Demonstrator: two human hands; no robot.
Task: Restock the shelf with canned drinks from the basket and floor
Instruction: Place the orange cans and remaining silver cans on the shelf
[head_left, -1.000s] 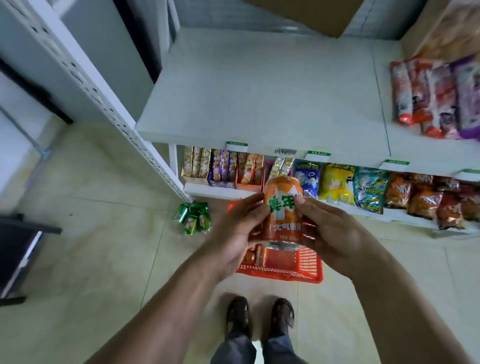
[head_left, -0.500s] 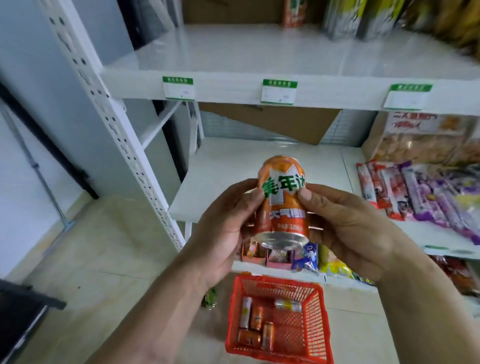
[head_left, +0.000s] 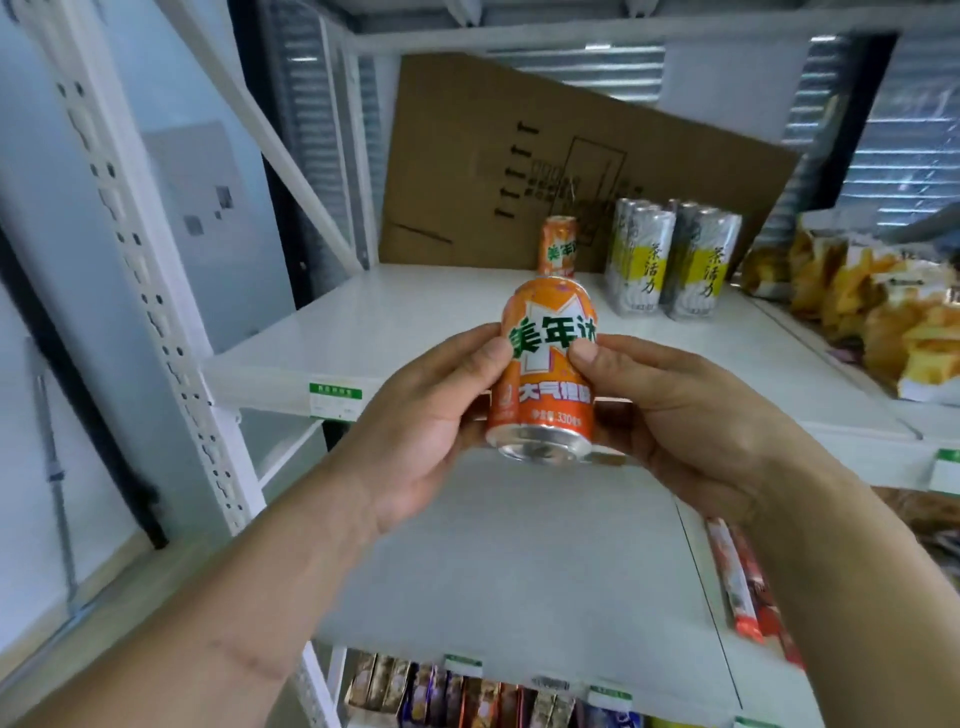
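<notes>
Item: orange can (head_left: 545, 374), which I see held upright in front of the upper shelf (head_left: 363, 332), left hand (head_left: 431, 421) and right hand (head_left: 670, 415) both pinching its sides (thumbs on the label). Second orange can (head_left: 560, 249) stands on the shelf beside silver-yellow cans (head_left: 670, 260).

the soda can (head_left: 545, 374) is showing orange with green characters on a white star; a second orange can (head_left: 559, 253) is matching it. the tall cans (head_left: 675, 265) are wearing silver with yellow bands and black script. the cardboard (head_left: 545, 171) is showing brown, the shelf (head_left: 395, 322) white, its price tags (head_left: 335, 399) green-topped.
</notes>
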